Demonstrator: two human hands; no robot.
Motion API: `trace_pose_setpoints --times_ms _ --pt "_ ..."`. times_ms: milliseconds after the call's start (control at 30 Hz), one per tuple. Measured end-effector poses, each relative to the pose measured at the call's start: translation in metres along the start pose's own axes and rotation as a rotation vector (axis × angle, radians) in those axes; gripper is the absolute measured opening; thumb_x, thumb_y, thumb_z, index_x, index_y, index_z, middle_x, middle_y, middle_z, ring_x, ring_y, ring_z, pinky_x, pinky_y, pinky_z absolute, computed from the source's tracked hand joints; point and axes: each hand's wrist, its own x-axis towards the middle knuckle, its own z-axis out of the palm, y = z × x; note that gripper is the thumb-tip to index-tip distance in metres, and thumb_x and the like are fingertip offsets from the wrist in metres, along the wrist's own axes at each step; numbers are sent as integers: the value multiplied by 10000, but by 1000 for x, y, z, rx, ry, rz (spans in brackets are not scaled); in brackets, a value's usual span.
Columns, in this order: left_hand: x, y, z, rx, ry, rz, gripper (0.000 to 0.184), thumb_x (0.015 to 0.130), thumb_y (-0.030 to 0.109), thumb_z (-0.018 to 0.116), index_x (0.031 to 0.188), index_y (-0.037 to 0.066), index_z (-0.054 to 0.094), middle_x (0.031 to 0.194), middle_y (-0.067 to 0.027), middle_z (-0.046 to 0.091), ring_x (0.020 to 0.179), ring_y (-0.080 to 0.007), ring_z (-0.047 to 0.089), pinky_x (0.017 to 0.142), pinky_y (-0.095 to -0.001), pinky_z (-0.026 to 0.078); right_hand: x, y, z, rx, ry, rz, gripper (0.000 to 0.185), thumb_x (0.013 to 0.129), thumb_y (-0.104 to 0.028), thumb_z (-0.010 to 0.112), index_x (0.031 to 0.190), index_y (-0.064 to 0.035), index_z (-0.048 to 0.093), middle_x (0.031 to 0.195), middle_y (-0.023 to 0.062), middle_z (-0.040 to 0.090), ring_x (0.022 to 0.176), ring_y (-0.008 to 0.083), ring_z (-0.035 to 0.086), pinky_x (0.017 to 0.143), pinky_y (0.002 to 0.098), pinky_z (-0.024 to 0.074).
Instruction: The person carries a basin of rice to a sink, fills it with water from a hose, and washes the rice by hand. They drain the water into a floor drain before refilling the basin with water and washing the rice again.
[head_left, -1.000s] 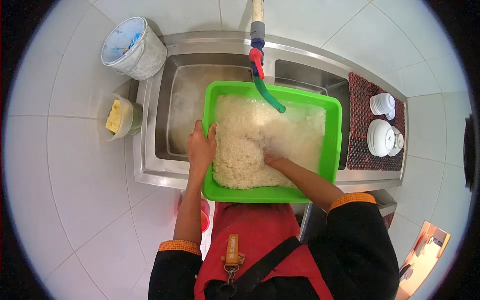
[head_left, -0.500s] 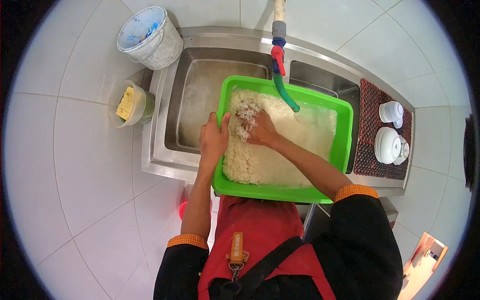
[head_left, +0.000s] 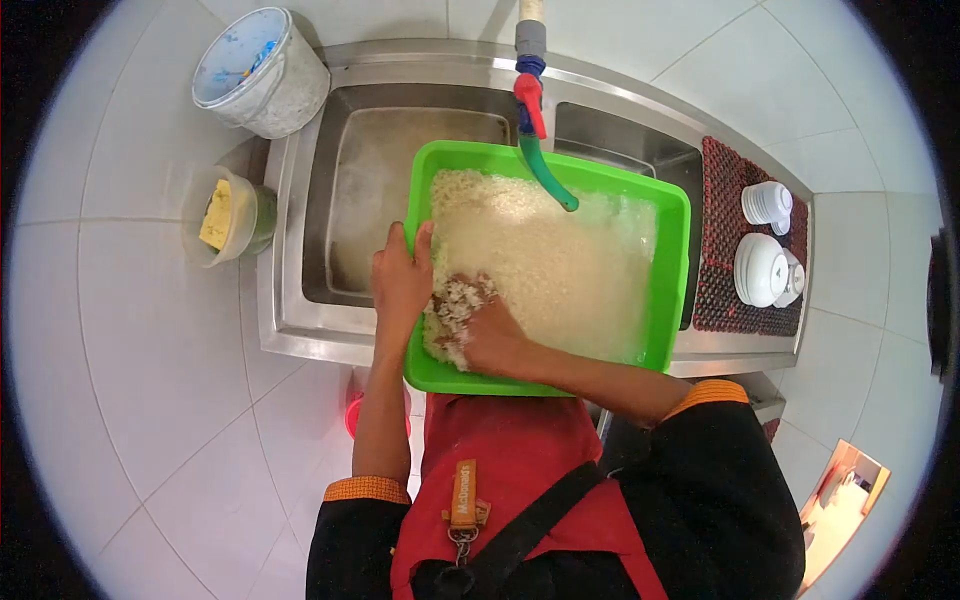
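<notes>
A bright green rectangular basin (head_left: pixel 677 260) rests across the steel sink, holding white rice (head_left: pixel 470 195) in cloudy water (head_left: pixel 590 270). My left hand (head_left: pixel 402 285) grips the basin's left rim, thumb on the inner side. Down in the near left corner, my right hand (head_left: pixel 495 335) is sunk in the rice, with a heap of grains around and over its curled fingers. Its fingertips are hidden by the grains. Above the basin, a green hose (head_left: pixel 545 178) hangs from a tap with a red handle (head_left: pixel 530 100).
Cloudy water stands in the left sink bowl (head_left: pixel 380 165). A white bucket (head_left: pixel 285 90) is at the back left, beside a plastic tub (head_left: pixel 262 215) with a yellow sponge (head_left: pixel 215 215). White bowls (head_left: pixel 765 270) and stacked cups (head_left: pixel 766 203) sit on a dark red mat (head_left: pixel 725 200) at right.
My right hand has moved from the upper left of the basin toward its near left corner, rice still over the fingers. My left hand keeps its hold on the rim. The view has shifted slightly.
</notes>
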Motion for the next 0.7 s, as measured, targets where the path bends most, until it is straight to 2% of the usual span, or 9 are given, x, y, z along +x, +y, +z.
trace_pose_setpoints --times_ms 67,133,267,467,533,567,633,667,700 --pt "0 -3 1 3 -19 -8 388 934 417 479 950 31 521 716 -258 595 720 -466 572 642 -545 430 1 -1 7 -58 -52 93 567 836 -393 487 1287 -51 491 1312 176 478 1251 368 390 1080 585 146" --pt "2 -2 0 7 -32 -11 386 936 413 478 949 30 521 718 -257 595 722 -464 571 639 -540 430 12 7 -7 -183 -516 168 623 869 -434 426 1365 -59 410 1390 176 413 1328 348 299 1099 600 52" --pt "2 -2 -2 -23 -45 -15 393 943 408 472 943 18 521 718 -244 601 711 -457 574 626 -529 431 19 46 4 -251 -508 204 634 862 -479 452 1376 -110 413 1405 143 405 1359 326 251 1095 610 35" --pt "1 -3 -2 -41 -55 -10 416 944 420 468 939 6 516 724 -239 598 722 -443 570 642 -519 431 -16 82 -23 -31 -385 258 615 840 -450 510 1395 -211 393 1456 77 347 1374 298 234 1095 610 46" --pt "2 -2 -3 -64 -78 -31 421 945 423 465 940 5 515 731 -241 596 734 -441 566 652 -516 429 -53 104 -3 215 -82 116 609 842 -468 502 1380 -193 422 1467 76 327 1384 288 214 1092 616 58" --pt "3 -2 -2 -57 -84 -32 425 946 427 460 944 5 513 745 -244 599 747 -445 564 660 -519 428 -65 104 -14 215 -83 116 609 842 -468 502 1380 -193 422 1467 76 327 1384 288 214 1092 616 58" --pt "2 -5 -1 -48 -92 -34 429 947 431 455 949 6 511 760 -246 601 760 -449 562 668 -523 426 -79 96 -44 -76 -312 55 590 828 -484 514 1243 -65 553 1416 134 396 1341 334 291 1080 567 206" --pt "3 -7 2 -51 -81 -27 431 947 435 450 954 7 510 768 -249 602 768 -453 562 669 -528 424 -79 97 -36 -76 -311 55 590 828 -484 514 1243 -65 553 1416 134 396 1341 334 291 1080 567 206" --pt "3 -8 3 -55 -70 -19 434 948 438 445 960 9 509 776 -252 602 777 -458 561 671 -534 422 -78 100 -20 -159 -476 2 536 824 -472 524 1154 -56 602 1379 132 434 1297 351 347 1052 534 266"
